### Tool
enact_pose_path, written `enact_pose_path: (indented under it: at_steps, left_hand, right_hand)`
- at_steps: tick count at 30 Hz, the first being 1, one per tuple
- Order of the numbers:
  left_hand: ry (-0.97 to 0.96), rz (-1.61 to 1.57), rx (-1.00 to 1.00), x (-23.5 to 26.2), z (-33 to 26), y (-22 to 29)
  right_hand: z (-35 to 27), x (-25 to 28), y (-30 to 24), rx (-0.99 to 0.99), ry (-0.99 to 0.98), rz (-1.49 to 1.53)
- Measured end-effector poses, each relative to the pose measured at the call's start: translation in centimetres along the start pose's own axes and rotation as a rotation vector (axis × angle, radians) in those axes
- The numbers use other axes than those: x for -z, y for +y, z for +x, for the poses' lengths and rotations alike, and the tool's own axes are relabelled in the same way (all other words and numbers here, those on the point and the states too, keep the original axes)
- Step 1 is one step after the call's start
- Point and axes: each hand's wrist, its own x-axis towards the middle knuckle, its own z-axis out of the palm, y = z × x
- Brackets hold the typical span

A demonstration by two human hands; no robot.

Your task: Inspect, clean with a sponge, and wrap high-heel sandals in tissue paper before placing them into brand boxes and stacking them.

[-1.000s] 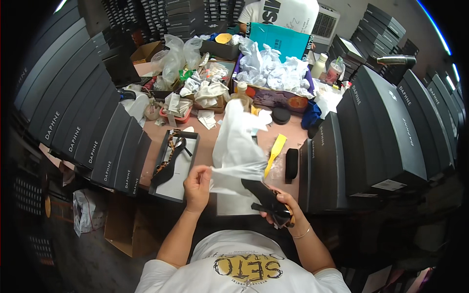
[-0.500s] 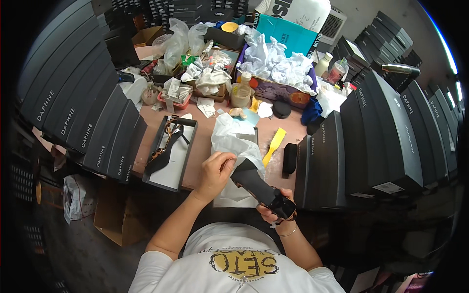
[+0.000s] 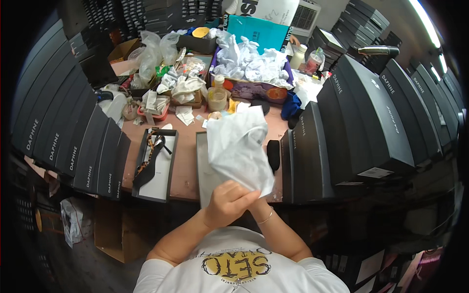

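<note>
A crumpled, thin white sheet like tissue paper (image 3: 239,146) is held up in front of me. My left hand (image 3: 230,202) is closed on its lower edge. My right hand (image 3: 256,205) is behind the sheet; only the wrist with a thin bracelet shows, so its fingers are hidden. The high-heeled shoe does not show now. Below the sheet, an open box (image 3: 202,171) is partly covered. Left of it, a black shoe with leopard-print straps (image 3: 146,168) lies in another open box (image 3: 161,185).
Stacks of dark shoe boxes (image 3: 88,146) rise on the left, with more boxes (image 3: 376,132) on the right. A carton of crumpled white paper (image 3: 251,90) stands at the back, near a bottle (image 3: 217,95). A black oblong object (image 3: 273,155) lies beside the right stack.
The white sheet has come up toward me and now covers my right hand. The shoe in that hand is no longer visible. My left hand has moved right and lower, and the view has shifted.
</note>
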Motion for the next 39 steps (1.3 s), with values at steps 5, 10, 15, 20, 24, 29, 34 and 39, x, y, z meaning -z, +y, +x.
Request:
enact_pose_path:
  at_steps: [5,10,15,20,24,29,34,39]
  left_hand:
    - [-0.124,-0.199,-0.032,-1.6,-3.5,2.0]
    - [-0.307,-0.383,-0.06,-6.0,-4.8,5.8]
    - [-0.624,-0.086,0.456,-4.3,-6.9,-0.7]
    - [-0.896,0.823,0.377,-3.0,-11.2,-16.3]
    - [-1.123,0.555,0.411,-0.3,-8.1,-19.3]
    - [-0.708,0.008,0.75,2.1,-2.8,-16.4]
    - [-0.222,-0.665,0.995,7.9,-0.8,-9.7]
    - [0.313,-0.78,1.035,13.7,-7.4,-10.2]
  right_hand:
    - [-1.5,2.4,-0.1,0.0,-0.031,-0.082]
    - [-1.7,5.3,-0.1,0.01,0.123,-0.254]
    - [3.4,7.3,0.9,0.126,0.179,-0.434]
    - [1.4,7.6,6.1,-0.015,0.072,-0.849]
    - [-1.4,7.8,-5.8,-0.305,-0.395,-0.439]
    - [-2.5,3.4,-6.0,-0.122,-0.357,-0.219]
    - [1.2,-3.2,-1.5,-0.142,-0.262,0.08]
    - [4.3,-5.2,-5.7,0.082,-0.246,-0.06]
